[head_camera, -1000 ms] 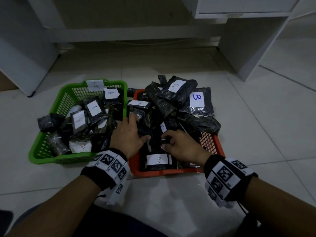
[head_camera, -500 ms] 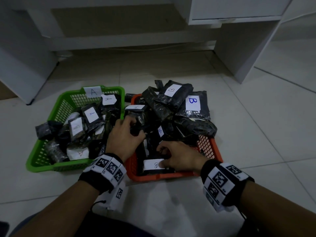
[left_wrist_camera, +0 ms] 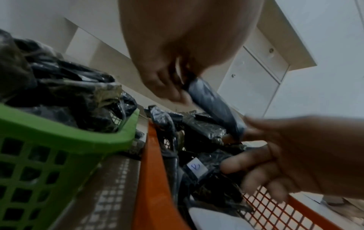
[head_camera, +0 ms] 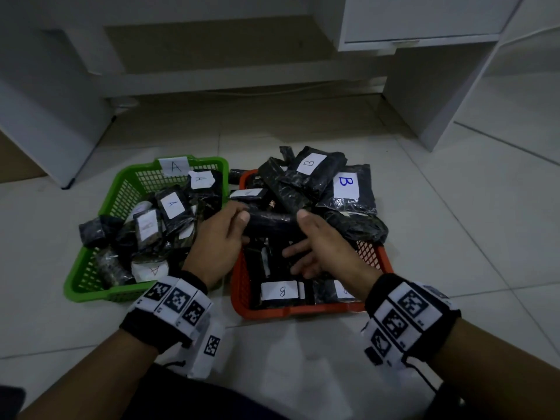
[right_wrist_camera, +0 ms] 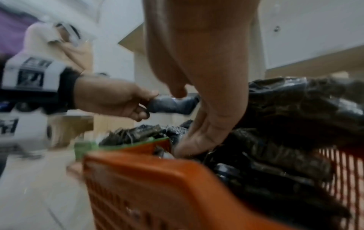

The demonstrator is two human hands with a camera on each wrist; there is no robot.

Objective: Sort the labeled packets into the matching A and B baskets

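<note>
Above the red basket (head_camera: 291,312) I hold a rolled black packet (head_camera: 269,222) between both hands; no label shows on it. My left hand (head_camera: 221,237) grips its left end. My right hand (head_camera: 321,247) pinches its right end under the thumb, the other fingers loosely spread below. The left wrist view shows the packet (left_wrist_camera: 214,105) slanting between my left hand (left_wrist_camera: 169,62) and my right hand (left_wrist_camera: 305,155). The right wrist view shows the same packet (right_wrist_camera: 171,104). The green basket (head_camera: 91,286) on the left holds several packets labeled A. The red one is heaped with B packets.
Both baskets stand side by side on a pale tiled floor (head_camera: 454,253). White desk panels rise behind them, one at the far left (head_camera: 45,116) and one at the far right (head_camera: 424,101). Some B packets overhang the red basket's far rim.
Both hands were down among the packets in the red basket. They have risen and now hold one black packet between them above it.
</note>
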